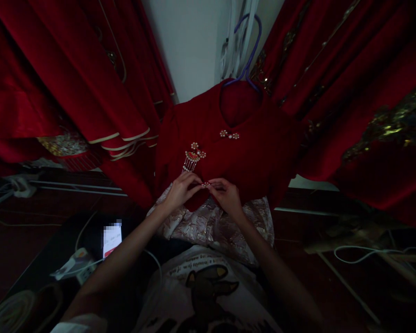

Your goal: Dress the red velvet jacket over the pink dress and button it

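Note:
A red garment [256, 159] with a V-shaped neckline hangs in front of me on a purple hanger [247, 69]. At its lower front, my left hand [183, 188] and my right hand [227, 194] meet fingertip to fingertip. Both pinch a small beaded fastener [205, 185] on the cloth; its details are partly hidden by my fingers. Just above my left hand sits a fan-shaped beaded brooch [192, 157] with hanging strands. Higher up, near the neckline, is a pearl flower clasp [229, 135]. Below the hands shows a pale, shiny patterned fabric [208, 224].
More red garments with gold trim hang at left [72, 69] and right [333, 92]. On a dark surface at lower left are a lit phone [112, 239], a white power strip [81, 263] and cables. Wooden sticks [350, 249] and a pale cord lie at right.

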`<state>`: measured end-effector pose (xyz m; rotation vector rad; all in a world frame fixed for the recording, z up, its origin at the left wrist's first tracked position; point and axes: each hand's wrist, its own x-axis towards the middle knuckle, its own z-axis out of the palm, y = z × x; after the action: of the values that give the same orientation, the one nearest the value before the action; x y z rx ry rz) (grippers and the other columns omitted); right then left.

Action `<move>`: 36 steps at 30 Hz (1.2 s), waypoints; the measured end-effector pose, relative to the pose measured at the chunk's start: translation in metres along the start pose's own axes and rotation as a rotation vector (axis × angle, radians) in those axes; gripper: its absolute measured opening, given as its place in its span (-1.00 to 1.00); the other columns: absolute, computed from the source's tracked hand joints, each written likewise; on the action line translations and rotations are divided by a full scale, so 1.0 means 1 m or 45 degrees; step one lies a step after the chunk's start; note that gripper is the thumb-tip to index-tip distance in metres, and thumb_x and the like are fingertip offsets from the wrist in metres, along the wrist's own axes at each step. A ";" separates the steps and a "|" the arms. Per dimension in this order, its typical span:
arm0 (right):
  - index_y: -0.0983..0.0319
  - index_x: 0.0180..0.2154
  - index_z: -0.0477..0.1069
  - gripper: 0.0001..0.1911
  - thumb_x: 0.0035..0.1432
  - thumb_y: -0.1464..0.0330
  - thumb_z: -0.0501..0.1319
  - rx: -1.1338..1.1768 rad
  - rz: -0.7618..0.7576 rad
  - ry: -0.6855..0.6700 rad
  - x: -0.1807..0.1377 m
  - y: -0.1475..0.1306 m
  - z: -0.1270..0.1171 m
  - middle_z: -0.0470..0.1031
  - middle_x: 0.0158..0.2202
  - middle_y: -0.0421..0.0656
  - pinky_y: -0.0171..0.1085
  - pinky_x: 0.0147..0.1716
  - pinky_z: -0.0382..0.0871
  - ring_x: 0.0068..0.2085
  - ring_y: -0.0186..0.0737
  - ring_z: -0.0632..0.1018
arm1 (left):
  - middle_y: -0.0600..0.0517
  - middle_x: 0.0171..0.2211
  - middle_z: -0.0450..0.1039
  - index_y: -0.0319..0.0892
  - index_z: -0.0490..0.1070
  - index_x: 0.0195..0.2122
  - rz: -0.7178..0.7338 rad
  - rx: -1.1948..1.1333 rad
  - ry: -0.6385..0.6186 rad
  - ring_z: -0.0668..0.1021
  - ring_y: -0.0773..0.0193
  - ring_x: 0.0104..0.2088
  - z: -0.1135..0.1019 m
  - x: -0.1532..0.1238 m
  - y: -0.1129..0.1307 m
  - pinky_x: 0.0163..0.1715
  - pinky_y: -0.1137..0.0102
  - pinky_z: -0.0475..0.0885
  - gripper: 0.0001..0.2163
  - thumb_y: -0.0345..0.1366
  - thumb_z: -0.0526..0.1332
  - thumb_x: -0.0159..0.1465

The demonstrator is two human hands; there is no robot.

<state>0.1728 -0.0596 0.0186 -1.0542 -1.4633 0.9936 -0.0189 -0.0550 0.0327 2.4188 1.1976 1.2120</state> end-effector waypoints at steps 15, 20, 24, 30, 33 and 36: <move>0.22 -0.25 0.53 -0.76 0.06 0.22 0.33 -0.080 0.007 -0.088 0.004 -0.005 -0.010 0.63 -0.28 -0.11 -0.24 -0.24 0.54 -0.28 -0.21 0.62 | 0.04 -0.44 0.55 -0.17 0.54 -0.35 -0.465 -0.501 0.097 0.54 0.36 -0.46 0.003 0.009 0.008 -0.45 0.48 0.43 -0.77 -0.10 0.35 0.17; 0.22 -0.26 0.55 -0.73 0.01 0.20 0.38 -0.090 0.021 -0.365 0.010 -0.025 -0.040 0.63 -0.25 -0.12 -0.24 -0.22 0.51 -0.29 -0.24 0.61 | -0.02 -0.26 0.58 -0.21 0.54 -0.24 -0.652 -1.069 0.411 0.59 0.34 -0.32 0.005 0.046 0.006 -0.24 0.41 0.54 -0.69 -0.06 0.37 0.14; 0.21 -0.23 0.55 -0.69 0.01 0.18 0.39 -0.040 0.060 -0.487 0.012 -0.034 -0.057 0.62 -0.27 -0.14 -0.25 -0.23 0.50 -0.31 -0.28 0.60 | -0.02 -0.26 0.59 -0.22 0.56 -0.25 -0.818 -1.339 0.580 0.59 0.36 -0.31 0.009 0.070 0.011 -0.17 0.40 0.52 -0.77 -0.20 0.39 0.13; 0.20 -0.23 0.55 -0.68 -0.02 0.17 0.41 0.016 0.089 -0.474 0.012 -0.035 -0.063 0.62 -0.27 -0.14 -0.23 -0.23 0.51 -0.33 -0.29 0.59 | -0.03 -0.20 0.61 -0.19 0.60 -0.26 -0.821 -1.554 0.597 0.60 0.36 -0.25 0.008 0.072 0.020 -0.09 0.38 0.50 -0.86 -0.29 0.36 0.16; 0.20 -0.23 0.55 -0.68 -0.02 0.18 0.42 0.030 0.102 -0.492 0.012 -0.033 -0.061 0.62 -0.27 -0.14 -0.23 -0.23 0.51 -0.33 -0.29 0.59 | -0.04 -0.20 0.61 -0.20 0.60 -0.29 -0.853 -1.489 0.636 0.61 0.35 -0.26 0.006 0.072 0.021 -0.10 0.38 0.49 -0.85 -0.28 0.38 0.12; 0.21 -0.24 0.55 -0.67 -0.02 0.17 0.41 0.035 0.114 -0.510 0.013 -0.031 -0.059 0.61 -0.28 -0.14 -0.22 -0.24 0.50 -0.32 -0.27 0.59 | -0.06 -0.20 0.61 -0.21 0.60 -0.32 -0.895 -1.409 0.652 0.61 0.33 -0.25 0.005 0.075 0.020 -0.12 0.39 0.49 -0.85 -0.30 0.39 0.09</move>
<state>0.2272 -0.0531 0.0596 -0.9421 -1.7272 1.3424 0.0225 -0.0125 0.0833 0.8343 0.9213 1.6253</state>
